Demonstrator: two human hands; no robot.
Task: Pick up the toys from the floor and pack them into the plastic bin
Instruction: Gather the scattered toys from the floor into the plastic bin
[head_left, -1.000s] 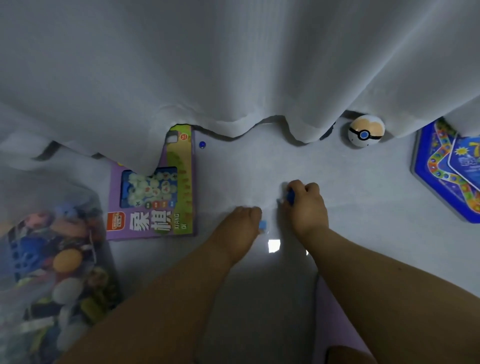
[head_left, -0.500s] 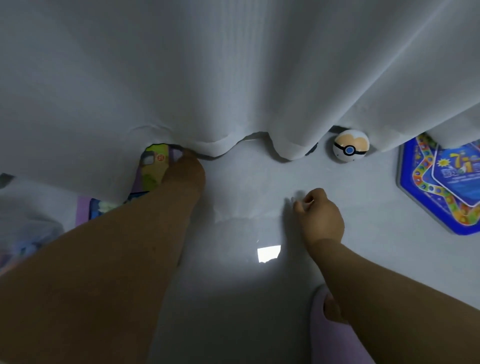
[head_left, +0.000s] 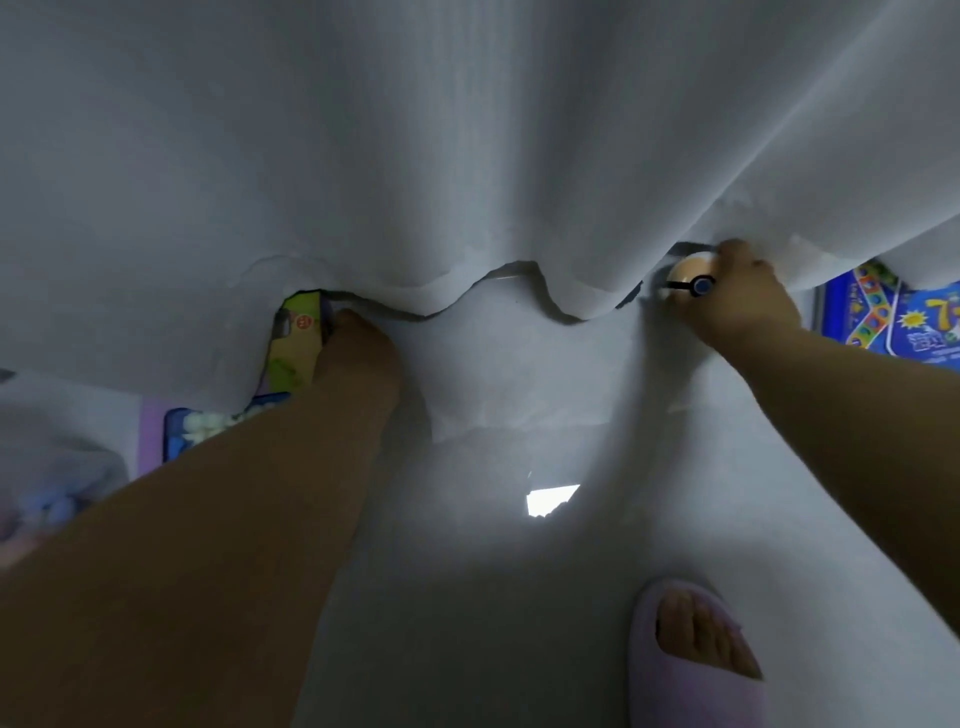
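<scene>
Cream-and-white toy ball (head_left: 688, 278) gripped under curtain hem (head_left: 467, 280)

The big white curtain (head_left: 415, 156) is soft matt cloth, the floor (head_left: 493, 597) is smooth and a bit shiny, the toy ball (head_left: 688, 278) looks like shiny plastic, and the purple game box (head_left: 296, 343) looks like printed card.

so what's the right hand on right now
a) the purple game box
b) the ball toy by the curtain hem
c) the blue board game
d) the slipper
b: the right hand curls round the cream and white ball toy at the curtain hem; the blue board game lies beyond it.
</scene>
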